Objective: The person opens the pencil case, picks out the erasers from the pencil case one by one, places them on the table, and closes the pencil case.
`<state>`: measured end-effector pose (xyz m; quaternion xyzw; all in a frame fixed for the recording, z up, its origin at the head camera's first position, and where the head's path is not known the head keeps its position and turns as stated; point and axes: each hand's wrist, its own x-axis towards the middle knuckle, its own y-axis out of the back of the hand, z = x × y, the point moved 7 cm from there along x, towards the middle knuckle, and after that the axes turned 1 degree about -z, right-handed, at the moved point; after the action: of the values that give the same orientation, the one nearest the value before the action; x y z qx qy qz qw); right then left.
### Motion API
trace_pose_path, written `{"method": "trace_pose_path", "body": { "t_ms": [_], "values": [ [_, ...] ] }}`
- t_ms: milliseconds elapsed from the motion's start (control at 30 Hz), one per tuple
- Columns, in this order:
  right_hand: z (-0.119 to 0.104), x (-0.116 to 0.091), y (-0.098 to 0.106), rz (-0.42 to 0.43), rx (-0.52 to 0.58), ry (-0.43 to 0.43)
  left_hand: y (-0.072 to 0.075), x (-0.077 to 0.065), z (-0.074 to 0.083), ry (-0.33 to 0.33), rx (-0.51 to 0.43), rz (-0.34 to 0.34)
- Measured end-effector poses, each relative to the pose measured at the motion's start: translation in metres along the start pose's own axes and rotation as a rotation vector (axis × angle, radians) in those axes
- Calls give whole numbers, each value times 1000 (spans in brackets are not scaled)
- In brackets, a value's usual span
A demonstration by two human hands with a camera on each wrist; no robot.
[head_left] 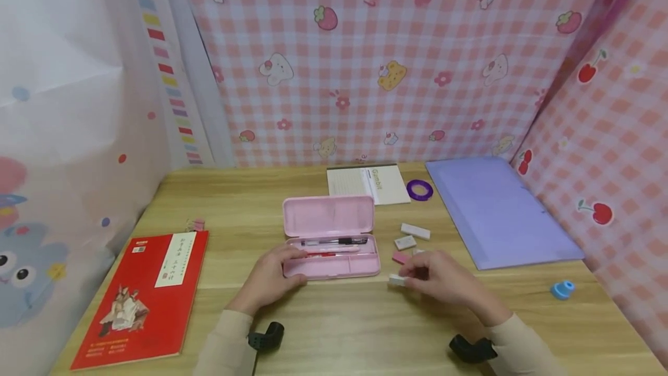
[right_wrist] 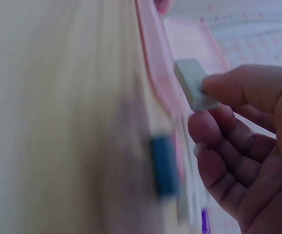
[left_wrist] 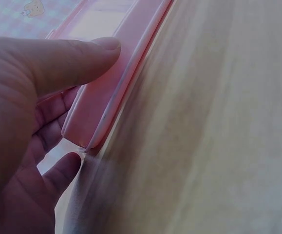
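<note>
An open pink pencil case [head_left: 363, 266] lies in the middle of the table with its lid raised at the back. Inside it are a black-capped pen [head_left: 344, 241] and a red pen [head_left: 323, 255]. My left hand [head_left: 273, 274] grips the case's left end, thumb at the front, as the left wrist view also shows. Just off the case's right end, my right hand [head_left: 440, 277] pinches a white eraser [right_wrist: 192, 83] between thumb and fingers. Beyond this hand lie two white erasers [head_left: 415, 231] and a pink eraser [head_left: 400, 257]; another pale piece is partly hidden by the fingers.
A red book [head_left: 156, 306] lies at the left, with a pink clip [head_left: 197, 224] beside its top edge. Behind the case are a notebook [head_left: 388, 187] and a purple ring [head_left: 420, 190]. At the right lie a purple folder [head_left: 506, 219] and a blue cone-shaped piece [head_left: 562, 289].
</note>
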<state>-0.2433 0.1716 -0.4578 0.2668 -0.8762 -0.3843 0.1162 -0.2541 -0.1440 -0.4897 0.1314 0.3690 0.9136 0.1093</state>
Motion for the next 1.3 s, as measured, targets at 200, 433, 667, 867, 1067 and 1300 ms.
{"method": "trace_pose_path", "body": {
  "t_ms": [200, 433, 667, 867, 1067, 1300],
  "values": [
    [30, -32, 12, -26, 19, -24, 4, 1, 0, -17, 0, 3],
    [40, -41, 22, -51, 5, -31, 3, 0, -3, 1, 1, 9],
    [44, -40, 27, -71, -39, -92, 3, 2, 1, 7, 10, 3],
    [46, -40, 23, -80, -36, -85, 4, 3, 4, 22, 3, -8],
    [49, -42, 17, -85, -11, -89, 2, 2, 4, 19, 5, -11],
    [49, -41, 19, -83, 0, -132, 3, 0, 5, 17, 12, -24]
  ]
}}
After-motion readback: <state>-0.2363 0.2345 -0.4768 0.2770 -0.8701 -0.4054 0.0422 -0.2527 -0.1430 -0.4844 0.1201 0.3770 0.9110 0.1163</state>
